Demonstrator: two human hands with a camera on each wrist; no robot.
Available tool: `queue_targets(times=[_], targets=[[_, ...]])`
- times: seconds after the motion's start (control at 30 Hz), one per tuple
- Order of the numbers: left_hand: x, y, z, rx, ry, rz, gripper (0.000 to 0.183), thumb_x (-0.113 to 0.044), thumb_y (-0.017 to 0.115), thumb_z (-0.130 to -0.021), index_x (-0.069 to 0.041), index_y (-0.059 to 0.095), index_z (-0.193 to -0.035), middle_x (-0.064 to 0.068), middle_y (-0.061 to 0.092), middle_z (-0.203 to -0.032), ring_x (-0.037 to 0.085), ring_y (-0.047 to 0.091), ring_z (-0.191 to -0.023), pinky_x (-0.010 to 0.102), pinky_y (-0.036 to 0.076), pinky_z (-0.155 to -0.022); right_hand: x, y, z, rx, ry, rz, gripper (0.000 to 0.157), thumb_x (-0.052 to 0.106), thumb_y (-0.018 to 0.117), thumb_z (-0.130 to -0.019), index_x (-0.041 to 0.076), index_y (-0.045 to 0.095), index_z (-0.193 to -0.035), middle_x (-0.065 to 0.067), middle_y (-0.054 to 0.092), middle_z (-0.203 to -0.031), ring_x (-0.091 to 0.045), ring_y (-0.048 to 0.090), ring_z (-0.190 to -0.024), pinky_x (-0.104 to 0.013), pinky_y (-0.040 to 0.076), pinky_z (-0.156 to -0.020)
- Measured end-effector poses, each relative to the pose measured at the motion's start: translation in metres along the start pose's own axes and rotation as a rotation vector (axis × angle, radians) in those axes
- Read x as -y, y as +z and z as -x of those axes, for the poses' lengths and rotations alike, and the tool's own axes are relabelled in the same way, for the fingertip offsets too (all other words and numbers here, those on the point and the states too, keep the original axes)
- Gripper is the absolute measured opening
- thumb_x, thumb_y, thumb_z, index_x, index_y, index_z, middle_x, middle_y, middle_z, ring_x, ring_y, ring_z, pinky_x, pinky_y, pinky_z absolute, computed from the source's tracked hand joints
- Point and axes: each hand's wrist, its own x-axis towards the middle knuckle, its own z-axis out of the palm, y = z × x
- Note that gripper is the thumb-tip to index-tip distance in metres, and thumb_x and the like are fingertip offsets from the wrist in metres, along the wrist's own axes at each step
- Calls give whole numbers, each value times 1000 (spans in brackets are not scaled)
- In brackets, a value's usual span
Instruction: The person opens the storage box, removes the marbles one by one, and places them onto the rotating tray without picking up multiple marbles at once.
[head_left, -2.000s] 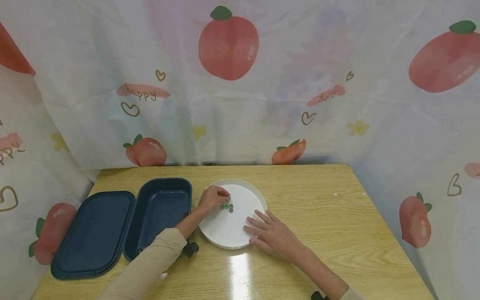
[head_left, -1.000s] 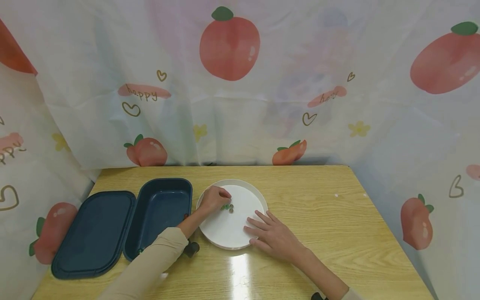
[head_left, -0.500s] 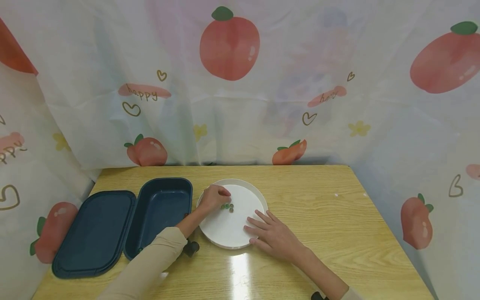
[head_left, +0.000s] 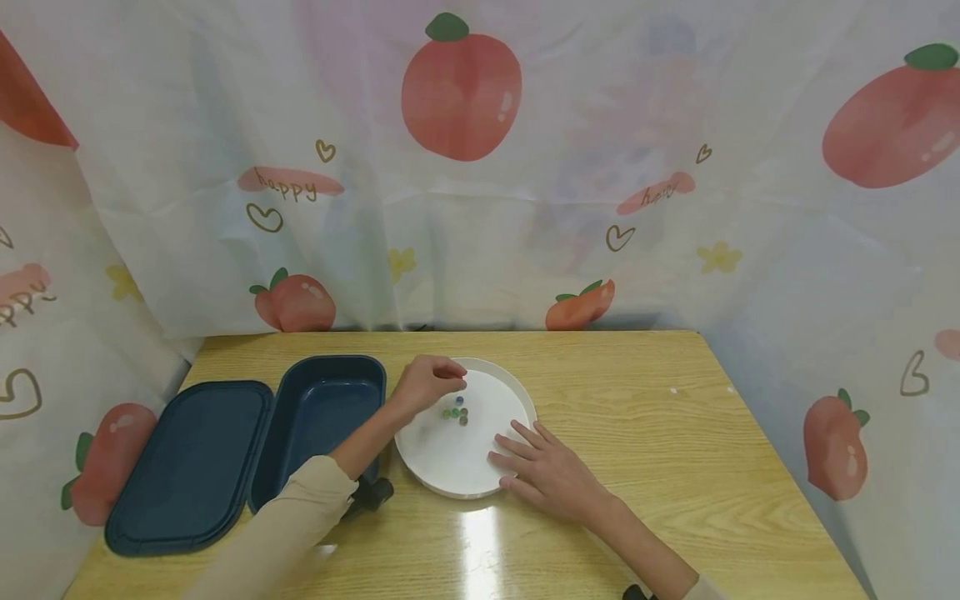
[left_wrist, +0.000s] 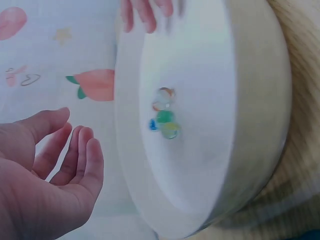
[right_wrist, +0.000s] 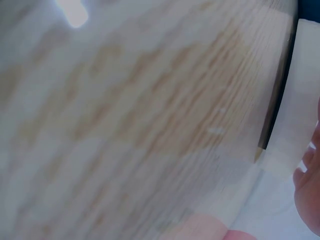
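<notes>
Several glass marbles sit in a tight cluster on the round white tray [head_left: 435, 471]: a green marble [left_wrist: 165, 116], a blue marble [head_left: 460, 401], a yellow-green marble [left_wrist: 170, 131], and clear ones with orange-brown swirls [left_wrist: 165, 95]. Over the tray's left back part hovers my left hand [head_left: 426, 386], thumb and fingertips apart with nothing between them in the left wrist view. My right hand [head_left: 553, 473] rests at the tray's right front rim, its fingers spread out straight over the inside. In the right wrist view only part of that hand [right_wrist: 307, 200] shows beside the tray wall.
Left of the tray stands a dark blue rectangular box [head_left: 318, 417], partly hidden by my left forearm. Its flat matching lid [head_left: 191, 467] lies farther left. All stand on a wooden table [head_left: 637, 408] with a fruit-print curtain [head_left: 480, 233] behind.
My left hand has lifted back and away from the cluster, its fingertips parting. The blue marble, covered by the fingers before, now shows behind the green one. My right hand stays put.
</notes>
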Motion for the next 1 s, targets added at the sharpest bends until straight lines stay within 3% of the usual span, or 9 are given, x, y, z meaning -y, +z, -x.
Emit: queue_targets(times=[0.33,0.5,0.83,1.0], targets=[[-7,-29,19,30,70,85,26,-14,71,-82,-10,67,-106,1,66,-94,16,61,-89,32,49,-78,0,0,0,14,2,9,40,42,44,-96,24,55,-130,2,45,-137,-27,28,-133,-51,20,-104],[-1,-45,29,10,35,86,30,-15,71,-81,-9,65,-111,3,66,-98,17,61,-93,34,49,-80,-1,3,1,-6,-2,3,40,42,45,-95,24,55,-129,2,46,-137,-26,29,-132,-50,21,-104],[29,-80,39,-16,15,12,31,-19,70,-83,-6,64,-111,7,64,-104,21,60,-96,37,48,-81,-2,2,1,-8,-10,8,41,41,45,-95,23,53,-131,1,45,-137,-27,29,-132,-51,20,-104],[51,-96,41,31,6,-15,32,-21,69,-83,-7,64,-111,6,64,-101,22,60,-94,39,48,-81,-1,1,1,1,-9,11,41,41,45,-95,23,53,-131,1,45,-137,-28,29,-132,-51,20,-104]])
